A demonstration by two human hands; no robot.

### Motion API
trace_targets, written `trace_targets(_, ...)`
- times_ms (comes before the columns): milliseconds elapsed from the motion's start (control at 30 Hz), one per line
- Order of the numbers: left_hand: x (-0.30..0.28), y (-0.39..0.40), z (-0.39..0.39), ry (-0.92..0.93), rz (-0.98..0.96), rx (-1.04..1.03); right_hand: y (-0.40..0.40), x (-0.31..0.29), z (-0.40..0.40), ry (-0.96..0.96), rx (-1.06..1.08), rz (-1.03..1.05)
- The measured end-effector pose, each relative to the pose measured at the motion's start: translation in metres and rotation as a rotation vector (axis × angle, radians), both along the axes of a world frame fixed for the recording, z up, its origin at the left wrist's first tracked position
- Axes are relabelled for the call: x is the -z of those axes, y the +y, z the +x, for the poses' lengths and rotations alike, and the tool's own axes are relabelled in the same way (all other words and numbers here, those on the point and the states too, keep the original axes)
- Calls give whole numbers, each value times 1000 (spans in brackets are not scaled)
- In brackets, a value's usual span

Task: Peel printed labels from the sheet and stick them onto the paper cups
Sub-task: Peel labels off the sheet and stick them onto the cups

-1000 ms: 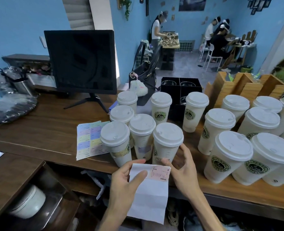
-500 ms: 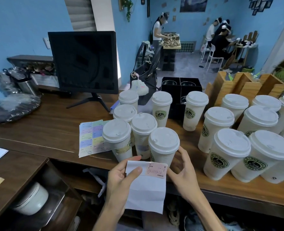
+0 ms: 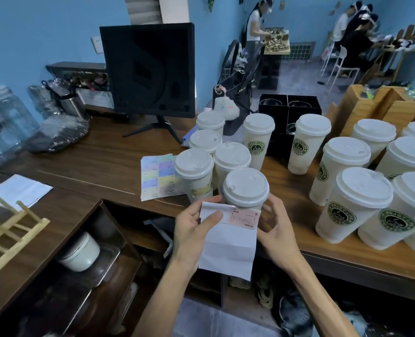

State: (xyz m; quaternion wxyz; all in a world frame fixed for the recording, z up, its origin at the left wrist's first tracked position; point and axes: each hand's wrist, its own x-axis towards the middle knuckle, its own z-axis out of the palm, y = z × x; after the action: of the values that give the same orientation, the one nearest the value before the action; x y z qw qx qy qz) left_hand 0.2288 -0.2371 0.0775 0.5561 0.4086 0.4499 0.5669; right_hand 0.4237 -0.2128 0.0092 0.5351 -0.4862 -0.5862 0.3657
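Label (image 3: 243, 218), pink, sits at the backing sheet's (image 3: 226, 249) top right, long axis level, just below the nearest cup (image 3: 245, 188). Left hand (image 3: 192, 229) pinches the sheet's top left; right hand (image 3: 274, 229), fingers loosely curled beside the label's right end, holds nothing and is nearer for peeling.

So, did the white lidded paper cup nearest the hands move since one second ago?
Yes. The white lidded paper cup has come toward the wooden counter's front edge, leaving its neighbouring cups.
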Motion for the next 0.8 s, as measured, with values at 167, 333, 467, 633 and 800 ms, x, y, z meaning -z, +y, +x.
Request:
trace_targets(167, 8, -3, -7, 16, -1, -2, -2, 1, -10, 25, -63, -30)
trace_targets(333, 14, -3, -11, 16, -25, 4, -1, -5, -16, 10, -65, -38)
trace_targets(467, 20, -2, -12, 21, -29, 6, -3, -2, -18, -22, -68, -62)
trace_targets(633, 29, 2, -14, 13, -59, 26, 0, 6, -22, -13, -78, -120)
trace_targets(800, 39, 11, -12, 80, -117, 121, 1, 8, -22, -23, -83, -151)
